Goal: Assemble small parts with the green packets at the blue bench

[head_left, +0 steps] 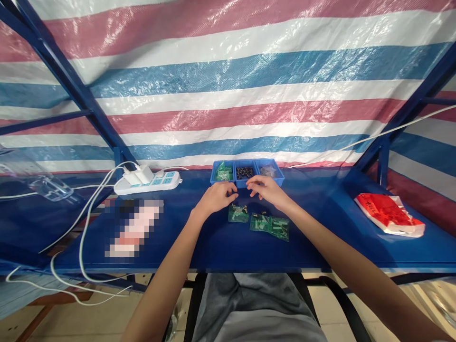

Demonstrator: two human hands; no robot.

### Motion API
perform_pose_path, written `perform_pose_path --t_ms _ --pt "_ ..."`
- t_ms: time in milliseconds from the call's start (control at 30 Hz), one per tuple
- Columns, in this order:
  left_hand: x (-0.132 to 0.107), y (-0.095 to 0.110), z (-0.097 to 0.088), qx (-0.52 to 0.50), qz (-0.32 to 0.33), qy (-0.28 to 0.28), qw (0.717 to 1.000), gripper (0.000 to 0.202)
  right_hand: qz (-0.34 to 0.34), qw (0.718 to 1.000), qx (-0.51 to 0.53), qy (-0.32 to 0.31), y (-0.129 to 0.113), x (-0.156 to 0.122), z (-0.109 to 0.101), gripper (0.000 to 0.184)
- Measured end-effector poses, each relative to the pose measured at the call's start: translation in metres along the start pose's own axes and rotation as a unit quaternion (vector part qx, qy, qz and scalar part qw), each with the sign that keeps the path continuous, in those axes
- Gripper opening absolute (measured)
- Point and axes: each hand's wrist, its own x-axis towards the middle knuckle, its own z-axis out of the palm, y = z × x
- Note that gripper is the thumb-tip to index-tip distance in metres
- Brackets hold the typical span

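In the head view, the left hand (220,195) hung over the blue table (242,254) with fingers curled and thumb drawn near the index finger, just in front of a blue three-compartment tray (281,181). The right hand (264,189) faced it, fingertips bent close together — whether either hand pinched anything, I could not tell. The tray's compartments held, left to right, green packets (223,174), small dark parts (244,173) and clear plastic pieces (268,171). Nearer the person lay a single green packet (238,213) and, to its right, overlapping green packets (263,223).
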Motion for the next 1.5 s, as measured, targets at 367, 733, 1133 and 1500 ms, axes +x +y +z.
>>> perform_pose_path --t_ms 367,733,1133,1500 --pt "0.001 -0.013 0.002 -0.166 -0.036 -0.140 0.975 0.020 -0.028 0.972 -0.194 -0.134 -0.001 -0.009 0.010 0.013" --pt "0.003 -0.002 0.016 -0.135 0.004 -0.035 0.990 0.012 -0.054 0.970 -0.225 -0.073 0.007 -0.006 0.015 0.011" --pt "0.005 0.011 0.023 -0.068 0.107 0.055 0.990 0.020 -0.034 0.991 -0.122 -0.045 0.024 0.009 0.015 0.016" --pt "0.002 0.013 0.019 0.039 0.036 0.058 0.997 0.008 -0.044 0.993 -0.108 -0.022 0.020 0.009 0.011 0.015"
